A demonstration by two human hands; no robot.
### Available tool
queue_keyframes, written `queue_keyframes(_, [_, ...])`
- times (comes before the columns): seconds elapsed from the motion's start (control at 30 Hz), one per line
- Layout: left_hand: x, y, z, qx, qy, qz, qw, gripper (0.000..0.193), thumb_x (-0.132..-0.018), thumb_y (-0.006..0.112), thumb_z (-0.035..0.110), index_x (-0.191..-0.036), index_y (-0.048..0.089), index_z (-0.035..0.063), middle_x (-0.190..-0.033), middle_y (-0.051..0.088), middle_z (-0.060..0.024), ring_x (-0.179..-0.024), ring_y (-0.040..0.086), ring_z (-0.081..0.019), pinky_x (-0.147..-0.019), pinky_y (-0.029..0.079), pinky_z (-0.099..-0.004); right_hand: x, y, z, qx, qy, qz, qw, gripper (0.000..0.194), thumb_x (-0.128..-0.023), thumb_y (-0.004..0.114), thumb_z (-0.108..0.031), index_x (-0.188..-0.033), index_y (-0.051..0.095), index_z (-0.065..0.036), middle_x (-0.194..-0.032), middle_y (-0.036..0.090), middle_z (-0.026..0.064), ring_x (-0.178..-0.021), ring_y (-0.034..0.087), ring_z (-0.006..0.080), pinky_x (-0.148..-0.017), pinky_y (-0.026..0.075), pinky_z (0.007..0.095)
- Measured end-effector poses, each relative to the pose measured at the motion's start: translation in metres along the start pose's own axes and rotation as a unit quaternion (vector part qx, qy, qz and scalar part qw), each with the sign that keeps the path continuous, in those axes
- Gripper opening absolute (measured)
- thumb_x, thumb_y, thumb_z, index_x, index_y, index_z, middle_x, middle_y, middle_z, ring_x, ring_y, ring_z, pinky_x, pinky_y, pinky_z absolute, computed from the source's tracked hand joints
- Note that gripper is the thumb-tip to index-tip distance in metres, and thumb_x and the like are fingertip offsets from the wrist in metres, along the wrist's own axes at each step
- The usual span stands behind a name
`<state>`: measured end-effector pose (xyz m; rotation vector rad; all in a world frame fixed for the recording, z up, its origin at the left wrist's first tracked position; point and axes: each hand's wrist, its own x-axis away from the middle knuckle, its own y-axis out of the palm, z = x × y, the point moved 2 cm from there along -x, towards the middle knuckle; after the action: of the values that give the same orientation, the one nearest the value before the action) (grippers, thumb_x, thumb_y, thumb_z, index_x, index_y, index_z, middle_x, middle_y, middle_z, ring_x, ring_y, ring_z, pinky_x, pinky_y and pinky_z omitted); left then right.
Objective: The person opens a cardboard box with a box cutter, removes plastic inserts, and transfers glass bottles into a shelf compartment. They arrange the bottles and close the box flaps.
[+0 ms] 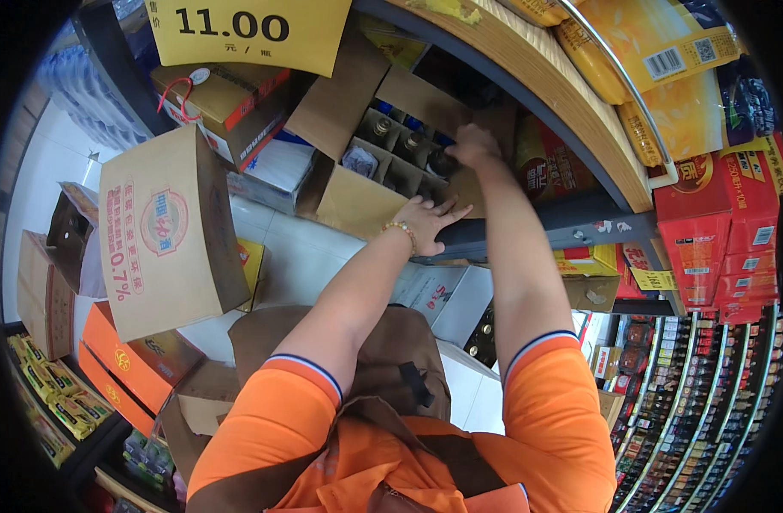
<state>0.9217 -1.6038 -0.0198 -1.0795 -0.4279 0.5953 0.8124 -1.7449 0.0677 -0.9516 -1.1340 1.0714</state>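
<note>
An open cardboard carton [365, 202] with upright dividers sits low on a shelf in front of me. Several bottles stand in its cells, some with gold-coloured tops [382, 126] and some with blue tops [413, 122]. Crumpled white material [359, 161] fills one cell near the left. My left hand [424, 221], a beaded bracelet at its wrist, rests with fingers spread at the carton's near right edge. At the far right side of the carton, my right hand [476, 146] reaches in with curled fingers beside a dark bottle [438, 164]. Its fingertips are partly hidden, so a grip cannot be confirmed.
A wooden shelf edge [551, 83] curves above my right arm. A large printed carton [173, 231] stands to the left, near orange boxes [125, 359]. A yellow price sign [250, 32] hangs above. Red boxes [693, 218] are stacked at right; a white carton [439, 292] sits below.
</note>
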Motion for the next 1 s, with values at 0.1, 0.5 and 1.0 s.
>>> queue_keyframes(0.1, [-0.001, 0.004, -0.004, 0.001, 0.000, 0.018, 1.000, 0.088, -0.082, 0.067, 0.044, -0.159, 0.030, 0.0271, -0.162, 0.038, -0.0098, -0.130, 0.053, -0.0280, -0.112, 0.033, -0.0414, -0.012, 0.045, -0.003, 0.002, -0.012, -0.038, 0.999, 0.037, -0.087, 0.076, -0.030, -0.119, 0.072, -0.012, -0.127, 0.068, 0.0146, -0.121, 0.064, 0.0357, -0.101, 0.053, 0.0460])
queue_keyframes(0.5, [-0.009, 0.016, -0.007, 0.028, -0.006, 0.031, 0.999, 0.062, -0.080, 0.070, 0.045, -0.134, 0.062, 0.0166, -0.139, 0.061, -0.0075, -0.126, 0.055, -0.0271, -0.110, 0.035, -0.0417, 0.054, 0.047, -0.028, 0.020, -0.091, 0.171, 0.981, 0.025, -0.091, 0.061, -0.015, -0.113, 0.069, -0.006, -0.125, 0.067, 0.0174, -0.116, 0.065, 0.0335, -0.096, 0.054, 0.0461])
queue_keyframes(1.0, [-0.008, 0.007, 0.003, -0.012, -0.016, 0.001, 1.000, 0.103, -0.083, 0.067, 0.040, -0.165, 0.004, 0.0349, -0.169, 0.026, -0.0057, -0.120, 0.058, -0.0261, -0.105, 0.039, -0.0396, 0.324, 0.192, 0.213, -0.193, 0.002, -0.097, 0.976, 0.015, -0.082, 0.064, -0.007, -0.095, 0.070, -0.002, -0.089, 0.070, 0.0200, -0.090, 0.069, 0.0363, -0.080, 0.055, 0.0435])
